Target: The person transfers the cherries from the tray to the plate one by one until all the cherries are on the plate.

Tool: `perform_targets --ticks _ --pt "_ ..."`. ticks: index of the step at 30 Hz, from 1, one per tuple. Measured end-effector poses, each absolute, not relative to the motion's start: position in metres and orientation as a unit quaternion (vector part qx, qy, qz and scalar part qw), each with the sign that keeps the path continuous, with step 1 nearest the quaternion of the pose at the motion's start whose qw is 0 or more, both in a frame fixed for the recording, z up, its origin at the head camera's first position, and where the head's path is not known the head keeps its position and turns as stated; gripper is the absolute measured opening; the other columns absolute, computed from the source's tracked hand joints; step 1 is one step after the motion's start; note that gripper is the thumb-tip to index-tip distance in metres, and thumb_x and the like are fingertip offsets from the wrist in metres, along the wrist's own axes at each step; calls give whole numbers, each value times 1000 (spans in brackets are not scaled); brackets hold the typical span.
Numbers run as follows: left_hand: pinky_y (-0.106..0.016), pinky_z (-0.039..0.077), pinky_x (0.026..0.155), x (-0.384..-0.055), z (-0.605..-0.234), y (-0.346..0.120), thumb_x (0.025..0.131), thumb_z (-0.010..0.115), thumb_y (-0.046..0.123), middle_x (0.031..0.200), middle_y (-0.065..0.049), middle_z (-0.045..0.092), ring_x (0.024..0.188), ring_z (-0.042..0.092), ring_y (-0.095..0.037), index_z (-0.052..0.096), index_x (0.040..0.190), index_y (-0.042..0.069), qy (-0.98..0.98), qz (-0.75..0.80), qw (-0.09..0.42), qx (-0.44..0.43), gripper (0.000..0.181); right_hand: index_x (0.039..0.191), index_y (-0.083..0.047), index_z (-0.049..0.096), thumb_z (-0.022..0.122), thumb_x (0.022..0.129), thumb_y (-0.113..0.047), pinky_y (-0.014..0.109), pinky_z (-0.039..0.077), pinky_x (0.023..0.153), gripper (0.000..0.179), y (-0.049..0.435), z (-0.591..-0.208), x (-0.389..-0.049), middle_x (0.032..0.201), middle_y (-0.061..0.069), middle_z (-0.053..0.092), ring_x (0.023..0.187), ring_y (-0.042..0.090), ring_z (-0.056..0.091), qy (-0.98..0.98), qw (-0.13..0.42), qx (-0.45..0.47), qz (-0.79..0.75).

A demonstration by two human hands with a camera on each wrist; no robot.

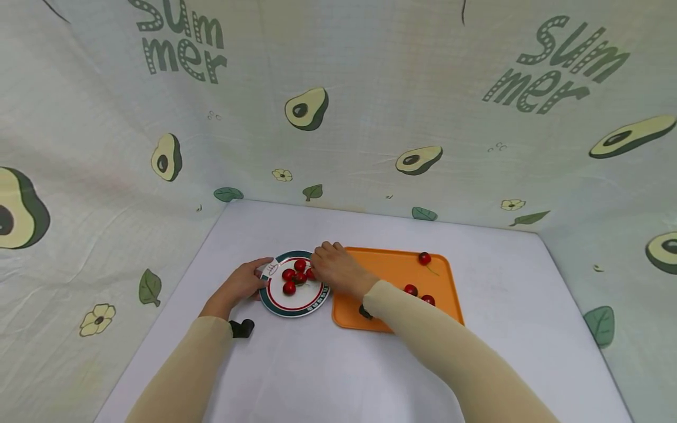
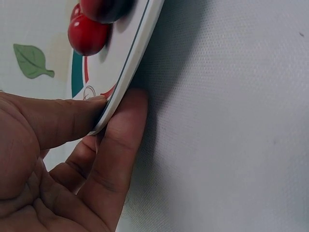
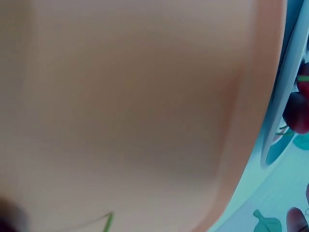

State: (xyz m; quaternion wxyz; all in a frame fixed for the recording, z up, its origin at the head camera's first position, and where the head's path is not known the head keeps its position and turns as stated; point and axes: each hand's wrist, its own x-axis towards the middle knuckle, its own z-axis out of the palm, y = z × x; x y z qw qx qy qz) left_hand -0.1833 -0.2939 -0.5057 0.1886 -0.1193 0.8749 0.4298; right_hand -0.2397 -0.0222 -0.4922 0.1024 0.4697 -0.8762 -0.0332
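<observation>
My left hand (image 1: 244, 282) pinches the left rim of a white plate (image 2: 126, 58) with a green and red border, thumb on top and fingers beneath. Several red cherries (image 1: 300, 277) lie on the plate. Over the plate's right edge is my right hand (image 1: 338, 269), its fingers pointing down beside a cherry (image 1: 311, 274) that it partly covers. Whether it grips that cherry is hidden in the head view. Only fingertips (image 3: 295, 220) show at the right wrist view's edge. To the right, an orange tray (image 1: 381, 263) lies under my right forearm.
On the tray are a cherry with a stem (image 1: 424, 258) at the back and two more (image 1: 411, 289) near the forearm. The plate and tray stand side by side on a white table (image 1: 307, 370). A printed cloth (image 1: 365, 106) hangs behind and around it.
</observation>
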Motion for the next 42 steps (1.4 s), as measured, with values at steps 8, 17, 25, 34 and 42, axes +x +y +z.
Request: perform_targets --ticks 8,17,25,34,42 --pt "-28 58 66 -184 -506 -293 99 66 5 115 -18 57 75 63 -22 44 161 17 878 424 187 -123 67 117 -14 67 58 108 -34 31 44 92 24 -41 -489 -238 107 -1 63 103 19 52 -883 82 461 -17" --pt "-28 58 66 -183 -503 -292 99 65 5 116 -19 56 75 62 -22 44 161 17 878 424 185 -123 67 119 -13 69 59 108 -34 32 46 91 26 -42 -495 -238 108 0 65 104 20 54 -888 91 450 -16" --pt "-28 58 65 -181 -503 -291 98 64 1 112 -17 55 76 61 -21 44 161 15 875 432 181 -119 68 116 -12 69 56 109 -33 33 47 89 26 -37 -498 -239 106 0 66 101 21 54 -893 86 441 -33" --pt "-28 57 65 -180 -505 -290 99 64 2 110 -16 53 76 61 -21 44 161 15 878 428 179 -115 67 117 -12 67 58 108 -34 34 46 89 25 -32 -500 -237 107 1 64 103 22 53 -891 86 444 -33" --pt "-29 56 66 -180 -504 -292 101 62 4 112 -16 54 74 62 -20 43 161 15 879 429 179 -108 65 119 -12 69 61 106 -37 36 47 93 29 -21 -496 -235 113 3 65 107 23 53 -891 98 442 -35"
